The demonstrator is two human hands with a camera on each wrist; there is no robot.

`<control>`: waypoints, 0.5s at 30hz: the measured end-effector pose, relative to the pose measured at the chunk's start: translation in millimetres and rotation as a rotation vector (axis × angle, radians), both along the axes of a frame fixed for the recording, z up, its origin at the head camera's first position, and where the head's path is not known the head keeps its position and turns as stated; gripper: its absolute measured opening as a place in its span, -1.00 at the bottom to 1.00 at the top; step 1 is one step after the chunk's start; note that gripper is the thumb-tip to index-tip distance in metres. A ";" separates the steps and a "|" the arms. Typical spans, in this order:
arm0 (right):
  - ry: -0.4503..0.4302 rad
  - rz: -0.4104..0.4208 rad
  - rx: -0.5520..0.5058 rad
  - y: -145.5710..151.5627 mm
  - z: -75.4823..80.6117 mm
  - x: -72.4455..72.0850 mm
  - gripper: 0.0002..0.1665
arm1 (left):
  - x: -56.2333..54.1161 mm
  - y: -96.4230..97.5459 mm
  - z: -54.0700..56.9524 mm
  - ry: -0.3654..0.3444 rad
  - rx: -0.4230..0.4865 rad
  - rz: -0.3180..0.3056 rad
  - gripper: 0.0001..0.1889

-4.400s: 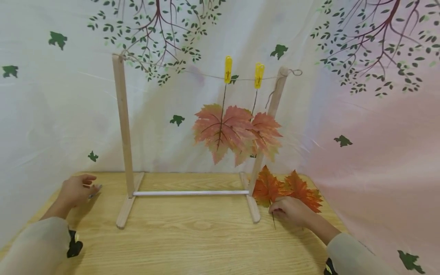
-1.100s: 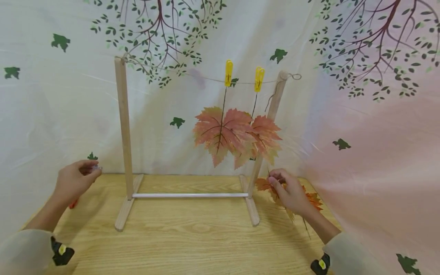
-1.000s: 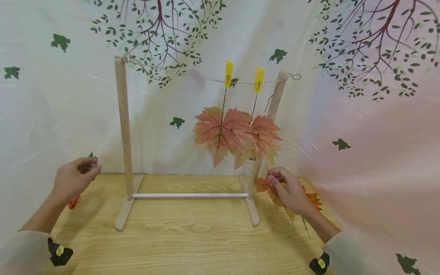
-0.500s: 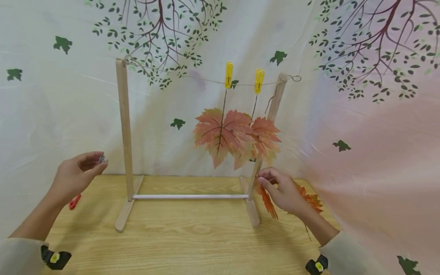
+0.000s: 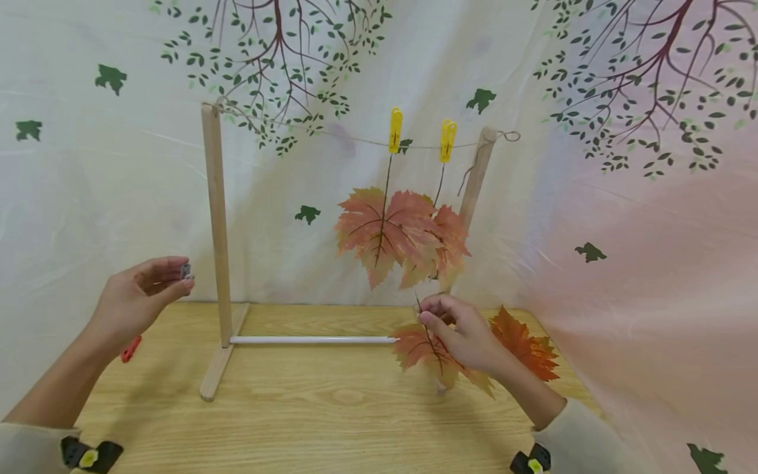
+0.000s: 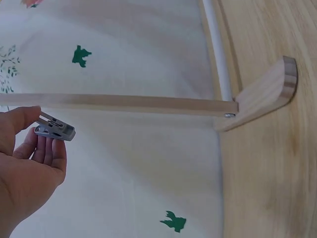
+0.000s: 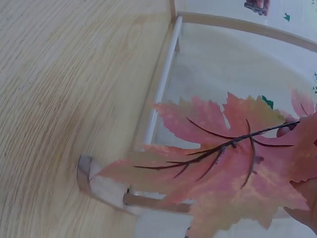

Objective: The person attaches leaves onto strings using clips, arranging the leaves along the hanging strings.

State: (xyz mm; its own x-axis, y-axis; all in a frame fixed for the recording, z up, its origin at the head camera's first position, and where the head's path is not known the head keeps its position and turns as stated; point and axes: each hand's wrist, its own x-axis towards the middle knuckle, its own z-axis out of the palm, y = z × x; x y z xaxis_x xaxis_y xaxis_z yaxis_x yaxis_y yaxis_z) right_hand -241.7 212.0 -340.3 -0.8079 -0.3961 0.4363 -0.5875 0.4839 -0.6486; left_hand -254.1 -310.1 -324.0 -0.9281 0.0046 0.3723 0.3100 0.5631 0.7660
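Observation:
In the head view my left hand (image 5: 133,296) is raised left of the wooden frame's left post (image 5: 216,224). Its thumb and fingers pinch a grey clothespin (image 6: 55,128), seen closely in the left wrist view. My right hand (image 5: 468,332) pinches the dark stem of an orange-pink artificial maple leaf (image 7: 223,153), whose blade hangs below the fingers in front of the frame's right foot. Above it, two similar leaves, a left one (image 5: 381,227) and a right one (image 5: 453,243), hang by their stems from yellow clothespins (image 5: 395,131) on a string (image 5: 355,137).
Another orange leaf (image 5: 524,345) lies on the wooden table (image 5: 331,421) at the right, beyond my right forearm. A red clothespin (image 5: 130,349) lies behind my left forearm. A white rod (image 5: 314,340) joins the frame's feet. Behind stands a leaf-printed cloth (image 5: 284,257).
My right hand has picked up one leaf from the table and carried it left, in front of the right post. My left hand has risen and moved right with the grey clothespin.

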 end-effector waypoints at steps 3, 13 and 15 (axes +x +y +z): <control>-0.054 0.026 -0.031 -7.4 2.0 0.4 -0.87 | 4.2 6.6 6.6 0.018 -0.005 -0.005 -0.47; -0.267 0.065 -0.199 -35.8 6.3 5.6 -0.80 | 12.7 35.2 23.8 0.113 0.023 -0.044 -0.54; -0.286 0.082 -0.208 -41.9 5.9 6.8 -0.79 | 13.2 39.9 26.4 0.114 0.025 -0.039 -0.54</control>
State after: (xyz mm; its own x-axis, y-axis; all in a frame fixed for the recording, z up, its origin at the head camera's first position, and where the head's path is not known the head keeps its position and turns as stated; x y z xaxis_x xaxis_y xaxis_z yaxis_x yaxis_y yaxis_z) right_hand -234.9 170.0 -334.4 -0.8783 -0.3912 0.2749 -0.3991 0.2832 -0.8721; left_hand -240.9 -270.3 -297.6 -0.8793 0.0296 0.4754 0.4170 0.5303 0.7382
